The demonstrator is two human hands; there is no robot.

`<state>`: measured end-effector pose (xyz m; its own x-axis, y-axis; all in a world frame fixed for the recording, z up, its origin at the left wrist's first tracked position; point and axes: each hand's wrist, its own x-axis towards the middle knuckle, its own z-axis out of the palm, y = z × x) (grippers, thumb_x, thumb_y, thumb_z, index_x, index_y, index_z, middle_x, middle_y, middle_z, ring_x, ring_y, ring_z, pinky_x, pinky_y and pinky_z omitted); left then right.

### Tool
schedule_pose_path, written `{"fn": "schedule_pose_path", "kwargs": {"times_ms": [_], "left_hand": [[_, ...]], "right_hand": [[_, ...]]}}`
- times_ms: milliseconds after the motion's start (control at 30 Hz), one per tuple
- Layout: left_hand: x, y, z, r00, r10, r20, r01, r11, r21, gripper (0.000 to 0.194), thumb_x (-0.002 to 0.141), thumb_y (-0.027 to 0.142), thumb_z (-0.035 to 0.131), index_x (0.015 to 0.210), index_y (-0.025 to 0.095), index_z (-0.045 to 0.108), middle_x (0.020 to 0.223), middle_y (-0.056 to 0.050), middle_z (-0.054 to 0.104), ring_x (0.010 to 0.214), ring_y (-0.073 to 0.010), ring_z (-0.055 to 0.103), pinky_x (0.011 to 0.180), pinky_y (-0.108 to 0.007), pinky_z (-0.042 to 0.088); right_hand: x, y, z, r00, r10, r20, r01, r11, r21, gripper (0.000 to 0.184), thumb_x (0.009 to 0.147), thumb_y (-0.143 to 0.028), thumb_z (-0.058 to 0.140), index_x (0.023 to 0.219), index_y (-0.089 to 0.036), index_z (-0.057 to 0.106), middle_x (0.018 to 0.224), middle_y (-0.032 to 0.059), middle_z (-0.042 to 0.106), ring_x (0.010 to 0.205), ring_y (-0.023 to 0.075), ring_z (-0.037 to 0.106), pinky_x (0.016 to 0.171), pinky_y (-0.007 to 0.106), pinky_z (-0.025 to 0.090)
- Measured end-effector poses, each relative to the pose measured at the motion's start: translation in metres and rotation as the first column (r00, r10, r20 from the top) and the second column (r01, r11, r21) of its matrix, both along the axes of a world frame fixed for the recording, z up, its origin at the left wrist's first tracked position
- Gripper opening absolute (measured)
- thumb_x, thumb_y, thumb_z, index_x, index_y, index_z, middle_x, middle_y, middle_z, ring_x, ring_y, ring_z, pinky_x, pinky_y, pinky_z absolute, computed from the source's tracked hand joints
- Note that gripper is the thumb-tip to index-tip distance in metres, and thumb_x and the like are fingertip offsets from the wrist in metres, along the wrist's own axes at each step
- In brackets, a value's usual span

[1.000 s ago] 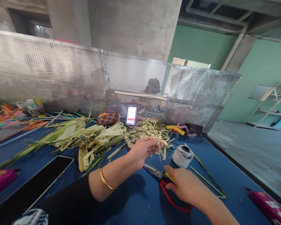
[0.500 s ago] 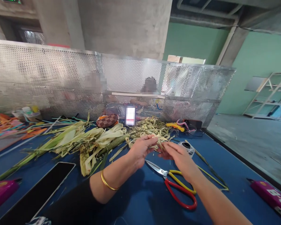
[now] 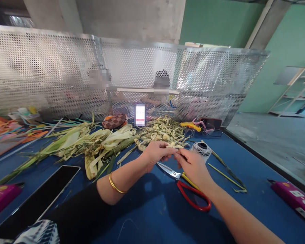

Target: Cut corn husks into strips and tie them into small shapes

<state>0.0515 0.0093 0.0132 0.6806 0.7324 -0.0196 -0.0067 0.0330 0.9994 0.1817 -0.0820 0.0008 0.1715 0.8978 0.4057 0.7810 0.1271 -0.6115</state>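
Hands (image 3: 156,153) (image 3: 194,166) have drawn together, pinching husk strip (image 3: 175,146).

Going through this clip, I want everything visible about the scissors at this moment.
The scissors lie flat on the blue tabletop, with silvery, metal-looking blades that appear closed, or nearly so, and point toward the upper left of the picture. A dark pivot shows where they meet the handles. One handle is a full red loop; the yellow handle is partly hidden behind the right hand. Whether that hand touches it cannot be told.
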Motion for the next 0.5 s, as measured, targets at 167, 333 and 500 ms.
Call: {"fn": "schedule_pose_path", "kwargs": {"times_ms": [167,333,500], "left_hand": [[0.0012,0.0010,0.0010,0.997,0.051,-0.055,-0.050,0.999,0.018,0.024,0.066,0.032,0.071,0.055,0.014,0.058,0.052,0.001,0.058,0.045,-0.0069,0.047,0.047,-0.022,0.032],[0.0040,0.0038,-0.0037,0.997,0.082,-0.012,-0.083,0.995,-0.061,0.021,0.068,0.025,0.069,0.054,0.014,0.058,0.051,0.000,0.058,0.043,-0.0064,0.047,0.046,-0.021,0.032],[0.0032,0.0054,-0.0081,0.994,-0.026,0.107,0.051,0.968,-0.246,0.031,0.056,0.035,0.080,0.059,0.014,0.057,0.052,0.002,0.056,0.047,-0.0068,0.050,0.051,-0.021,0.037]], "right_hand": [[-0.0014,-0.0040,0.0066,0.998,0.034,0.054,-0.032,0.999,-0.023,0.027,0.084,-0.028,0.043,0.060,-0.020,0.050,0.052,-0.0009,0.055,0.053,0.0140,0.049,0.052,0.025,0.032],[0.0023,-0.0027,0.0088,0.997,0.010,-0.078,-0.018,0.994,-0.110,0.023,0.081,-0.028,0.045,0.061,-0.020,0.052,0.049,-0.0025,0.052,0.051,0.0136,0.049,0.053,0.025,0.034],[0.0055,0.0003,0.0058,0.924,0.062,-0.378,-0.122,0.983,-0.137,0.025,0.079,-0.034,0.048,0.059,-0.020,0.051,0.046,-0.0047,0.047,0.047,0.0122,0.049,0.052,0.025,0.037]]}}
